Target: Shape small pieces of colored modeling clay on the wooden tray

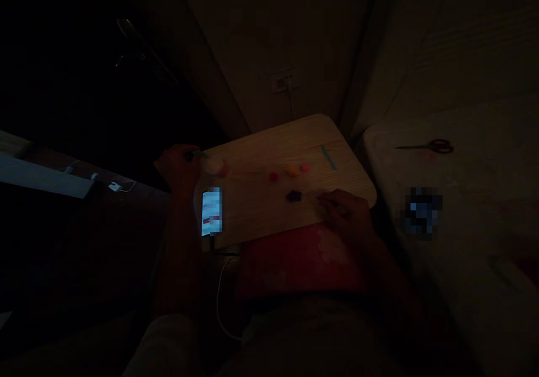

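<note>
The scene is very dark. A light wooden board (261, 208) lies in front of me over a red cushion (295, 262). My left hand (179, 166) is closed at the board's left edge, gripping a thin greenish stick (197, 154) beside a small pale round thing (213, 165). My right hand (347, 214) rests on the board's near right edge, fingers curled, next to a small dark lump (293, 196). A red piece (273, 176), an orange piece (290, 170) and a pink piece (305, 168) lie in a row mid-board. A green strip (328, 156) lies farther right.
A lit phone (211, 211) lies on the board's left side with a white cable (221, 304) running toward me. Scissors (435, 146) rest on the pale bed surface at right. A wall socket (283, 81) is behind the board. A charger plug (114, 186) lies at left.
</note>
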Motion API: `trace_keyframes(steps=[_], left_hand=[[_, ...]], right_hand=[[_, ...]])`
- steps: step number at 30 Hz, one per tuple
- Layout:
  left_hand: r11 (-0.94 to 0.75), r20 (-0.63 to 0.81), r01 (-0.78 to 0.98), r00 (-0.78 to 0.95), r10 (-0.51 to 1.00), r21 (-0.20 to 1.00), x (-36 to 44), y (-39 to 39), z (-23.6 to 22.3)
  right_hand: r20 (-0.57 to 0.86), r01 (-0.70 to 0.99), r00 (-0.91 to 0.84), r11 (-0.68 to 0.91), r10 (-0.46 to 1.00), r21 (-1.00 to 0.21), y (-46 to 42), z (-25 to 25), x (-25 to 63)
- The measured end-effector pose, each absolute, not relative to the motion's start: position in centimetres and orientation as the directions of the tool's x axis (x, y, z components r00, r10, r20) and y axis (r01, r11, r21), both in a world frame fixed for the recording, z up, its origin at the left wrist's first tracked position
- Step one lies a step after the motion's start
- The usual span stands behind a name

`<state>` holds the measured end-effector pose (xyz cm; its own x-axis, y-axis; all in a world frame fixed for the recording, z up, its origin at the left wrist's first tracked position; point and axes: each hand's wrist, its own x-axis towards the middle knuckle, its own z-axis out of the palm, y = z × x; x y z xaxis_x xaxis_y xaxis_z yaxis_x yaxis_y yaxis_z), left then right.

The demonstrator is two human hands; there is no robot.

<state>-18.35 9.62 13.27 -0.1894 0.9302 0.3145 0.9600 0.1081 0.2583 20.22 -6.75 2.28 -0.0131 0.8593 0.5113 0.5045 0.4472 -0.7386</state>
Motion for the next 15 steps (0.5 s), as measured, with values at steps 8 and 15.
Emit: trace_keyframes(steps=[8, 15], left_hand=[[-0.077, 0.4, 0.706, -0.304, 0.865, 0.704, -15.7, 8.3, 13.0], [-0.203, 0.225, 0.159, -0.14, 0.964, 0.966, -6.0, 1.0, 7.6]], right_hand=[[0.53, 0.476, 0.004, 0.464, 0.848, -0.747, -6.6, 2.3, 19.6], [0.505, 0.396, 0.138, 0.42, 0.852, -0.817, -6.9, 4.5, 16.9]])
